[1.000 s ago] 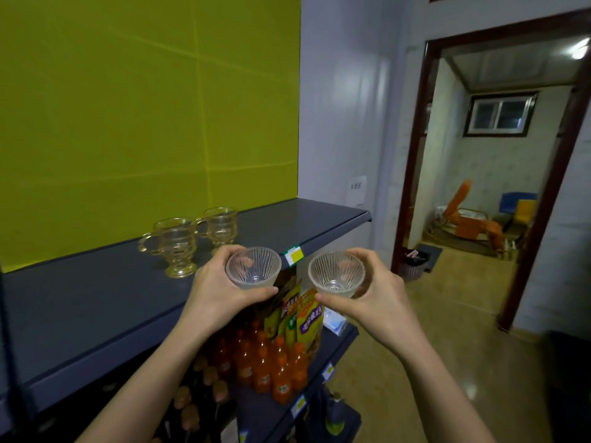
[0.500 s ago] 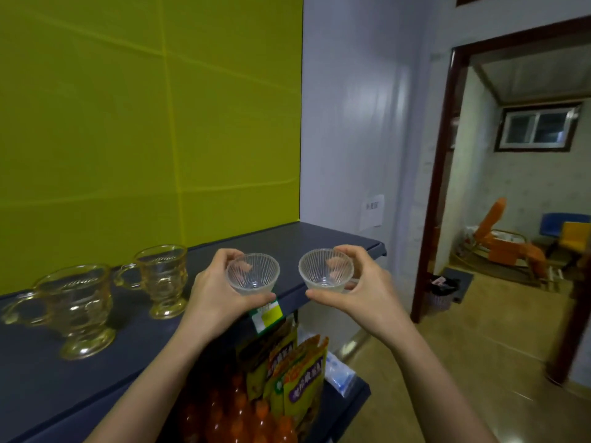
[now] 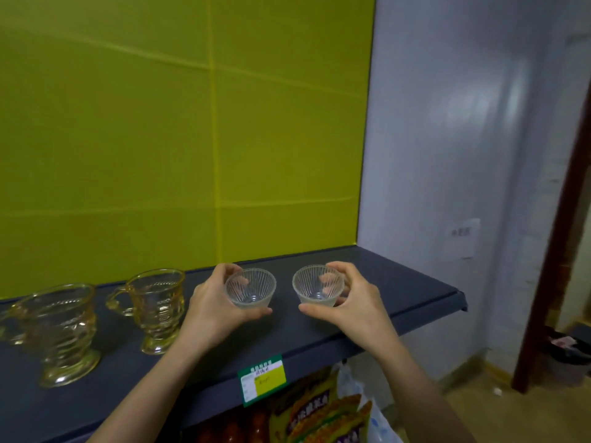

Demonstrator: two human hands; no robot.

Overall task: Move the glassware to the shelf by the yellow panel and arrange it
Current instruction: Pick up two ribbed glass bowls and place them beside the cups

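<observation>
My left hand [image 3: 211, 310] grips a small clear ribbed glass bowl [image 3: 250, 288] over the dark grey shelf [image 3: 399, 289]. My right hand [image 3: 355, 303] grips a second ribbed glass bowl [image 3: 316, 286], a short gap to the right of the first. Both bowls are upright and low over the shelf; whether they touch it I cannot tell. Two amber footed glass cups with handles stand on the shelf to the left, one [image 3: 158, 308] beside my left hand and one [image 3: 62, 330] nearer the left edge. The yellow panel [image 3: 179, 129] rises behind the shelf.
A green and yellow price tag [image 3: 263, 378] hangs on the shelf's front edge. Snack bags [image 3: 319, 410] and orange bottles sit on the lower shelf. A white wall [image 3: 447, 155] stands to the right, with a brown door frame [image 3: 556, 251] and a bin [image 3: 569, 353] beyond.
Both hands carried the bowls forward and down from in front of the shelf edge to over the shelf top, to the right of the amber cups. The view has moved closer.
</observation>
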